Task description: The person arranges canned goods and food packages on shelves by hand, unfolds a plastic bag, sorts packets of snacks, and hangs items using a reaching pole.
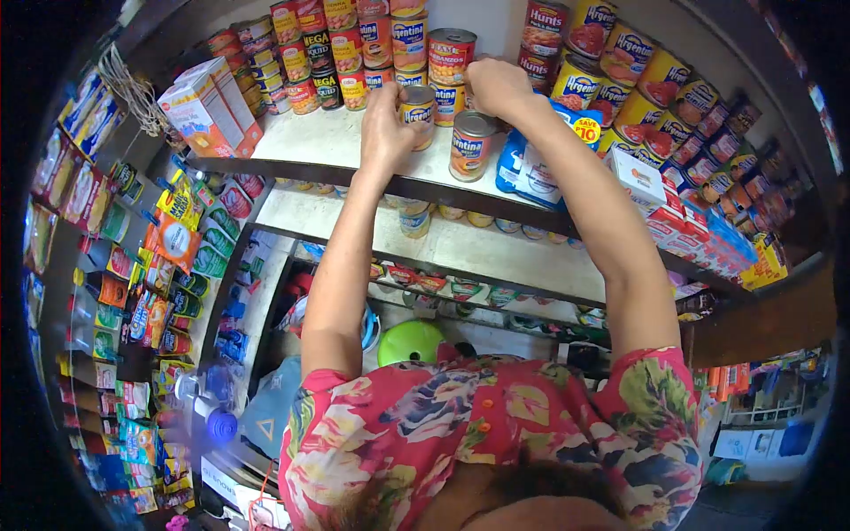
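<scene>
My left hand (387, 133) is wrapped round the side of a small Argentina can (418, 117), upright over the upper shelf. My right hand (500, 88) is curled at the right side of a stack, where a red Ram garbanzos can (452, 55) sits on a yellow Argentina can (447, 103). Its fingertips are partly hidden, so what they grip cannot be made out. Nearer the shelf's front edge stands another Argentina can (471, 146), apart from both hands. A blue pack with a yellow "save" label (531, 164) lies under my right forearm.
Stacked cans (341, 49) line the back left, with more Argentina cans (629, 57) at the right. A white and orange box (210, 111) stands on the shelf's left end. Small boxes (642, 186) sit at the right. Hanging packets (173, 239) cover the left side.
</scene>
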